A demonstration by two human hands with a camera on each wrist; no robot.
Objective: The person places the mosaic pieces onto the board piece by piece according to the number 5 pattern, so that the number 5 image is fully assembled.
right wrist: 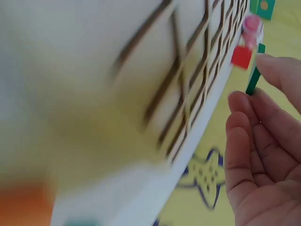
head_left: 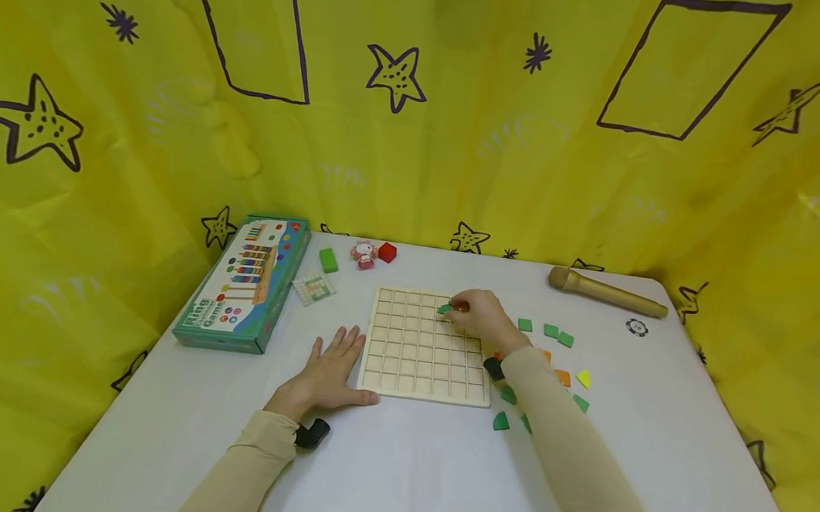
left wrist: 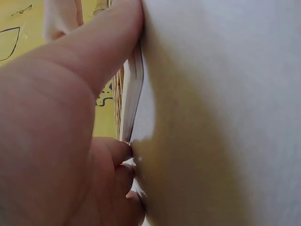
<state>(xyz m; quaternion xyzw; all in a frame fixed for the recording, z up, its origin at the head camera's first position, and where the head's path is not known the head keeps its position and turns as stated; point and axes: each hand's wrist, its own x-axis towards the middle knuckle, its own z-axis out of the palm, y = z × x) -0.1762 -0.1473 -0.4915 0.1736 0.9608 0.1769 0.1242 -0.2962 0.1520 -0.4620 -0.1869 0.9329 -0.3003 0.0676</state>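
A pale wooden grid board (head_left: 419, 349) with square compartments lies flat on the white table. Above its far right part, my right hand (head_left: 480, 314) pinches a green tile (head_left: 445, 309) between thumb and fingertips. The right wrist view shows that green tile (right wrist: 255, 70) edge-on, apart from the board. My left hand (head_left: 330, 372) rests flat on the table at the board's left edge, fingers spread and thumb by the near left corner. In the left wrist view the thumb (left wrist: 101, 40) lies close beside the board's side (left wrist: 133, 94).
Loose green tiles (head_left: 525, 325), orange tiles (head_left: 563, 378) and a yellow tile (head_left: 584, 378) lie right of the board, partly behind my right arm. Around the back are a game box (head_left: 241, 286), patterned card (head_left: 314, 288), green block (head_left: 328, 260), pink figurine (head_left: 364, 255), red cube (head_left: 387, 252) and gold microphone (head_left: 610, 292).
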